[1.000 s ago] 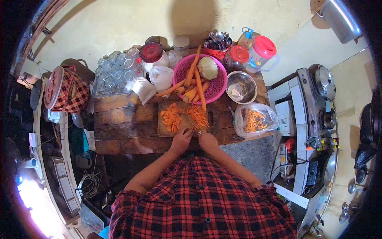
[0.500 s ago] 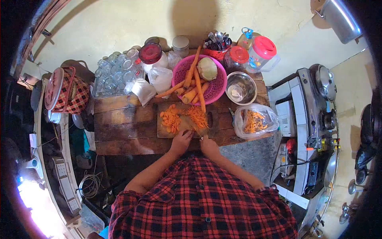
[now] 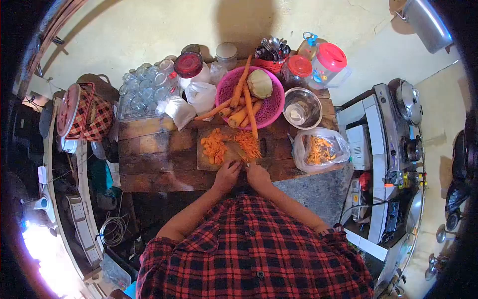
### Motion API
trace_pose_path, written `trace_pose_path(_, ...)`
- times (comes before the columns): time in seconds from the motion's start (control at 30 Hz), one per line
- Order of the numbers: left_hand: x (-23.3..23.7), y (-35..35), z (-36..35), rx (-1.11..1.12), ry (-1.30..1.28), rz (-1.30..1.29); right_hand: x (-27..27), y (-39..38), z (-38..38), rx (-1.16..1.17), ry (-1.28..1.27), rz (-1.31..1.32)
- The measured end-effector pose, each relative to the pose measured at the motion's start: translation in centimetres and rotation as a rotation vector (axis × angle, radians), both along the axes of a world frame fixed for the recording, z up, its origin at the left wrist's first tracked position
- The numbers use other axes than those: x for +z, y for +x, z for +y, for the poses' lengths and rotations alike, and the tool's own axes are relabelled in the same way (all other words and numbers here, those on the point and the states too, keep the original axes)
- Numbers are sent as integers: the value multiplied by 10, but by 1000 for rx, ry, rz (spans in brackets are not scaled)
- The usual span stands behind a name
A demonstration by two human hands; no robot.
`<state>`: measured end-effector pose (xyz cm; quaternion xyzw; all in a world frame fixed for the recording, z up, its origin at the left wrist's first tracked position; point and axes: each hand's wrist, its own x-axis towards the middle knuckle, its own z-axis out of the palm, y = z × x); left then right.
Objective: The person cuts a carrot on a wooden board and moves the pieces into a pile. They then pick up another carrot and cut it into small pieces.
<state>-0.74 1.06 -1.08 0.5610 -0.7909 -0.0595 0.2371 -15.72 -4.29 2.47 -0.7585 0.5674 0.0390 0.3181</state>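
Note:
On the wooden cutting board (image 3: 206, 163) lie a heap of carrot slices (image 3: 214, 147) at left and a pile of thin carrot strips (image 3: 249, 144) at right. My right hand (image 3: 258, 176) is closed around the handle of a knife (image 3: 242, 156), whose narrow blade points forward and left over the board. Close beside it, my left hand (image 3: 228, 174) rests at the board's front edge with fingers curled down; whatever lies under them is hidden. Just behind the board, a pink basket (image 3: 280, 107) holds several whole carrots (image 3: 239, 117) and a pale green, round vegetable (image 3: 260, 83).
A steel bowl (image 3: 316, 107) and a plastic bag of carrot pieces (image 3: 321, 149) sit right of the board. Glasses (image 3: 144, 92), white bags (image 3: 200, 97) and lidded jars (image 3: 189, 65) stand along the back left. A stove (image 3: 391, 114) is at right.
My right hand has shifted slightly left and up, closer to my left hand, and the knife has moved with it. The carrot piles look much the same.

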Motion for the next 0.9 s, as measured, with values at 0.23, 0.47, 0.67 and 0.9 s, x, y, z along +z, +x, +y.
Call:
trace_pose_path(0.23,8,-3,-2,32,-22,41,-13,-5,11,-50,43,8)
trace_pose_path(0.47,10,-3,-2,33,-22,29,2,-7,14,-2,-67,-38)
trace_pose_path(0.67,-5,1,-2,-4,-28,1,-3,-2,8,16,-34,-48)
trace_pose_path(0.9,7,-2,1,32,28,6,-12,-3,14,-3,2,-17)
